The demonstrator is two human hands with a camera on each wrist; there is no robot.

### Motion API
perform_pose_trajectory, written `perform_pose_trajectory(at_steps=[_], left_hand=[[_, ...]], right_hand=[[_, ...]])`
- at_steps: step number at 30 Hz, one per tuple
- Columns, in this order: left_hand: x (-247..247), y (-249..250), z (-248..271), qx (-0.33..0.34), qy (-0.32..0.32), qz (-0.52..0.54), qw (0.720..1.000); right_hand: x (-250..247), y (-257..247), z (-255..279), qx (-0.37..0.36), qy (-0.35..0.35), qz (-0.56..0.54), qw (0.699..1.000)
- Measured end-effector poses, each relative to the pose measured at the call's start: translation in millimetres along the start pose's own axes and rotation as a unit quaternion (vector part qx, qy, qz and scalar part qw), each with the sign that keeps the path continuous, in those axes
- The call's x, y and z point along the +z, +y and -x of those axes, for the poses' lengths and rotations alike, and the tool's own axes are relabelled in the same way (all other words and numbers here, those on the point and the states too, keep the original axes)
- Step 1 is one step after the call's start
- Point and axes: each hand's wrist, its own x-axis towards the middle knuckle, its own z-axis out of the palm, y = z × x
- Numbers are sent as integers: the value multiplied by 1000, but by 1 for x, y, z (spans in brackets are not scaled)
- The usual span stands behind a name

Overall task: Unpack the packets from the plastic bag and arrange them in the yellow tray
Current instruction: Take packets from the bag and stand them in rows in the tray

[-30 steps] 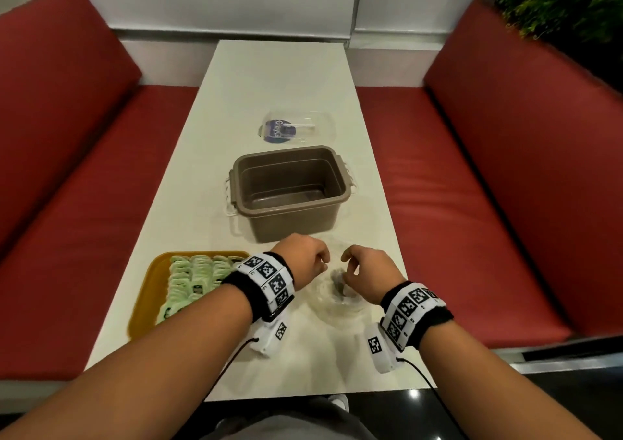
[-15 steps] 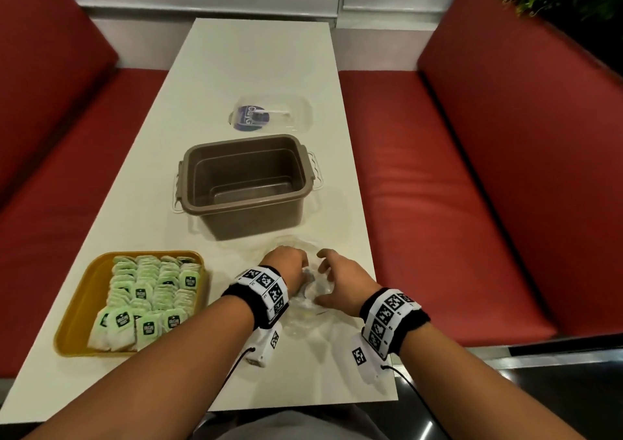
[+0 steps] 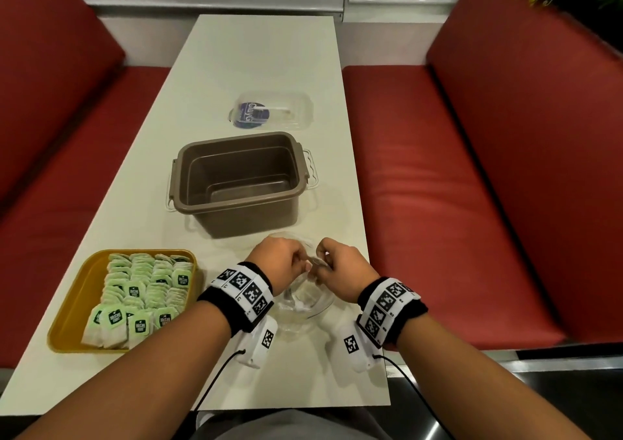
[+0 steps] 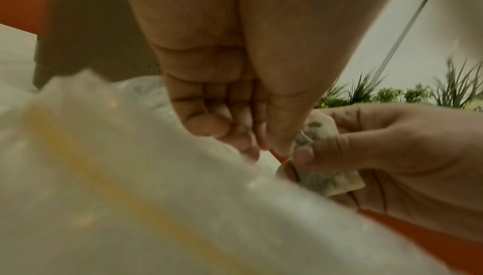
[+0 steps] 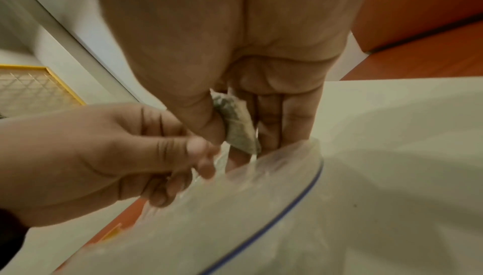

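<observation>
Bare table (image 3: 263, 62) lies open beyond the clear lid (image 3: 273, 111) at the far end. The brown tub (image 3: 241, 183) stands across the middle, leaving a wider strip of tabletop on its left than on its right. Just in front of it the two hands (image 3: 279, 264) and the plastic bag (image 3: 303, 301) fill the near centre. The yellow tray (image 3: 72, 308) blocks the near left, with a narrow gap between tray and left wrist.

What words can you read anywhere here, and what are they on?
"McCoy teas": green labels of the packets in the yellow tray.
Blue round label under the clear lid: white lettering, too blurred to read.
Wristbands: only black-and-white square codes, no words.
</observation>
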Motion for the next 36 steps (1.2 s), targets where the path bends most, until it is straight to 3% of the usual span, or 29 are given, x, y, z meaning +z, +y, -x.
perform_pose_trajectory(at_steps=[4,10,20,28,36], left_hand=[[18,0,0,-52,-138,-94,985],[26,4,2,-18,-158,-124,980],[-30,-14,12,28,28,22,999],[-55,-33,34,40,26,94,994],[-82,-57,59,44,143,171,974]], right_hand=[[2,-1,1,23,-4,12,1000],[3,-1,3,22,9,19,1000],[6,-17,12,-18,6,44,999],[14,-60,10,-106,67,-13,992],[35,-99,3,-86,66,-44,993]])
